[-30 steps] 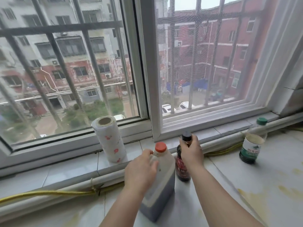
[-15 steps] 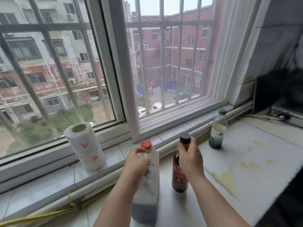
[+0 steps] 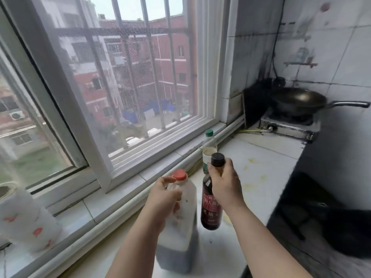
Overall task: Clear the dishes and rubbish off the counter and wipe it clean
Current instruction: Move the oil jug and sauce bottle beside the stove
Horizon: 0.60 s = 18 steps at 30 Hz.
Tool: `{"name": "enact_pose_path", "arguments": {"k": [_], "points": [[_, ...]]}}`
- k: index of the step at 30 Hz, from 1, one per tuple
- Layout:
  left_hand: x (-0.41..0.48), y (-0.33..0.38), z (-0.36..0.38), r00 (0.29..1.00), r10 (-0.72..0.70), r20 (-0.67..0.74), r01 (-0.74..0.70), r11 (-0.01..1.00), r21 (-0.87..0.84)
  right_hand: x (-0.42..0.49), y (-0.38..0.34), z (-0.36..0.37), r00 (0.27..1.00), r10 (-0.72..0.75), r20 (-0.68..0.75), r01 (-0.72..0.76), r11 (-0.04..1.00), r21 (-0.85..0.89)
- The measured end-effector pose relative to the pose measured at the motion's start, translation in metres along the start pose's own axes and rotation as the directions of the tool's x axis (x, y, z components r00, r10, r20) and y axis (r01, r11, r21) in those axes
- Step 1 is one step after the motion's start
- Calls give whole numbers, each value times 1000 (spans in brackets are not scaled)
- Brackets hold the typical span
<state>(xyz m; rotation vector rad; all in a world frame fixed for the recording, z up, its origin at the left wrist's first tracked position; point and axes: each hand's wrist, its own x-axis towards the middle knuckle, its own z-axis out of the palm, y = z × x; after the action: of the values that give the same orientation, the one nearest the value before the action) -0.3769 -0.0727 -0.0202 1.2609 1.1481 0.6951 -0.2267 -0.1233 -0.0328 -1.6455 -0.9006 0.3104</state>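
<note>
Fingers of the left hand (image 3: 164, 199) clamp the white red-capped plastic jug (image 3: 186, 233) near its top; the right hand (image 3: 224, 185) grips the dark black-capped glass bottle (image 3: 210, 211) by its neck; both upright, side by side, over the pale stained surface (image 3: 267, 173).

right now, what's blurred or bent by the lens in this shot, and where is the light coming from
Head view: daylight enters through the window, leaving the wok corner dim; the wide lens bows the window frame and bars; the paper towel roll at the left edge is smeared; the label on the dark bottle is soft.
</note>
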Motion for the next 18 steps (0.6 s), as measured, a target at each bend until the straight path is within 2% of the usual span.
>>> {"name": "enact_pose_path", "arguments": {"k": [11, 18], "points": [[39, 46, 168, 996, 32, 84, -33, 999, 14, 92, 55, -130, 1000, -29, 9, 30, 998, -50], [75, 65, 245, 994, 40, 107, -42, 999, 23, 147, 86, -187, 1000, -13, -15, 12, 998, -60]]}}
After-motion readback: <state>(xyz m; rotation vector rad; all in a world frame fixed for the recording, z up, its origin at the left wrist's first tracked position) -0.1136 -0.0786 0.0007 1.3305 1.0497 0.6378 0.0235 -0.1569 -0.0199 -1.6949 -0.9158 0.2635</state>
